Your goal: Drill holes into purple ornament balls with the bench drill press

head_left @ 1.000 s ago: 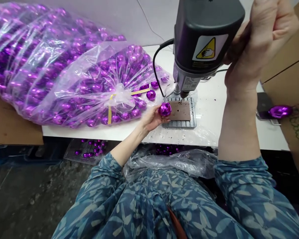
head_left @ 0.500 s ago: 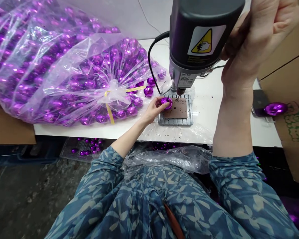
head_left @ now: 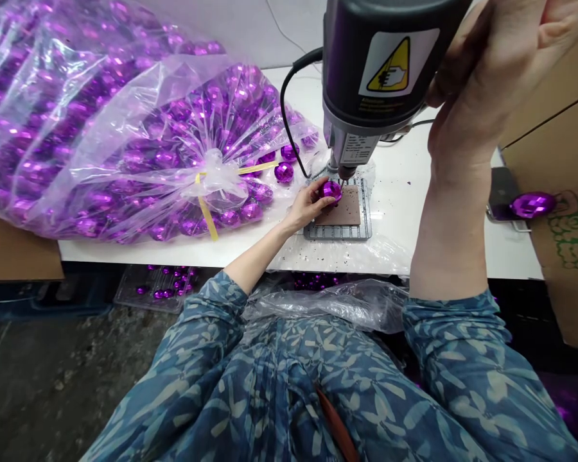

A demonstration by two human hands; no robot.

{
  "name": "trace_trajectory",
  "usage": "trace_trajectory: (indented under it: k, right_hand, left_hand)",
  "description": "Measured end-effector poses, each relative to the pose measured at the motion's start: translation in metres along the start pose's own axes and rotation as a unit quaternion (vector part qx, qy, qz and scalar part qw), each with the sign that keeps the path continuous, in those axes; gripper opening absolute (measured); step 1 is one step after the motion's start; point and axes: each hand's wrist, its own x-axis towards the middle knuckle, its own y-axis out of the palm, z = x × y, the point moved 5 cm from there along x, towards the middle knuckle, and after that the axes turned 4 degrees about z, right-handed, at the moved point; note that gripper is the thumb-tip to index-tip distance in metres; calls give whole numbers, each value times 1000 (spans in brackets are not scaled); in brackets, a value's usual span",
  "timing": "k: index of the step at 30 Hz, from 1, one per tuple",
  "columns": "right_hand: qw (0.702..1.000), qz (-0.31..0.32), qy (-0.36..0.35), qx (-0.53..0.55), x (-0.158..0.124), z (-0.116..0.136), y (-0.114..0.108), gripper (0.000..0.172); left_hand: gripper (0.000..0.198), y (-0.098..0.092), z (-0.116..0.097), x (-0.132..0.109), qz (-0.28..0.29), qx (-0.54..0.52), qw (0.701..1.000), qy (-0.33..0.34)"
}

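My left hand (head_left: 307, 206) is shut on a shiny faceted purple ball (head_left: 331, 190), holding it against the tip of a drill bit (head_left: 345, 174). The bit points down from a grey electric drill head (head_left: 380, 64) with a yellow warning label. My right hand (head_left: 481, 77) is raised in a fist at the right side of that drill head, and its fingers wrap the housing. Below the ball lies a brown pad (head_left: 347, 206) on a metal wire rack (head_left: 337, 235).
A large clear plastic bag of purple balls (head_left: 139, 141) lies on the white table (head_left: 404, 192), with loose balls (head_left: 284, 172) beside it. Another purple ball (head_left: 532, 205) sits at the right by a cardboard box (head_left: 563, 128). A clear tray of balls (head_left: 157, 289) stands below the table edge.
My left hand has carried the ball rightward from the pad's left edge to over the pad, up to the bit. The view has also shifted slightly.
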Motion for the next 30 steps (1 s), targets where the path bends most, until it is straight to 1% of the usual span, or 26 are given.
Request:
trace_trajectory:
  k: [3,6,10,14,18,21,23,25,30]
  right_hand:
    - [1000,0,-13,2,0,-2,-2,57]
    - [1000,-4,-20,-5,0,-4,-3,61]
    - [1000,-2,-17,-14,0,-2,-2,60]
    - [1000,-11,10,-26,0,-3,-2,51]
    - [999,-11,-8,-33,0,-2,-4,55]
    - [999,-6,-25,-46,-3,0,-4,62]
    - [997,-1,-47,-63,-9,3,-3,69]
    - [995,-5,-64,-76,-17,6,-3,71]
    - [990,-64,-111,-51,-44,11,-5,63]
  left_hand:
    - [67,3,0,2,-7,21,1000,14]
    - [68,6,-6,0,-18,90,995,46]
    - [66,16,-12,-6,-11,135,987,89]
    - [62,24,-7,-8,-16,106,989,102]
    - [65,29,1,-7,-5,45,994,104]
    - [68,30,3,-7,-1,12,996,88]
    - [70,31,3,-8,-3,1,997,76]
    - [71,30,1,-9,-11,3,998,69]
    - [68,30,-4,-12,-28,14,998,62]
